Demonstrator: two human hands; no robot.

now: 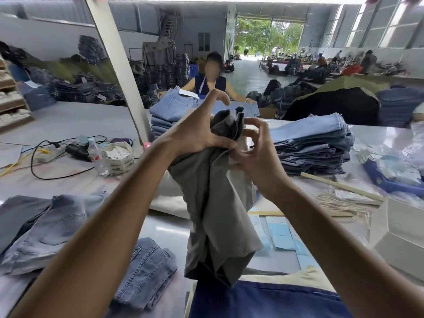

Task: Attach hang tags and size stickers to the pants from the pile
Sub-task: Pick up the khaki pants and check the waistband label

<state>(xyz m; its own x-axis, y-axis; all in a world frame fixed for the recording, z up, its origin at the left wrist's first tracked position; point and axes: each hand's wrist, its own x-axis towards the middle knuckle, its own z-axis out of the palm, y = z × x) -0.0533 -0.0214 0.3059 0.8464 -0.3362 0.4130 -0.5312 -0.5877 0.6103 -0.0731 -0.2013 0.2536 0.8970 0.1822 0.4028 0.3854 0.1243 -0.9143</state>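
Head cam: grey pants (215,203) up btwn hands, blocking jeans stacks (312,145).

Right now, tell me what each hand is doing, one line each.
Left hand: grips the top of the grey pants, held up off the table.
Right hand: pinches the same pants near the top.
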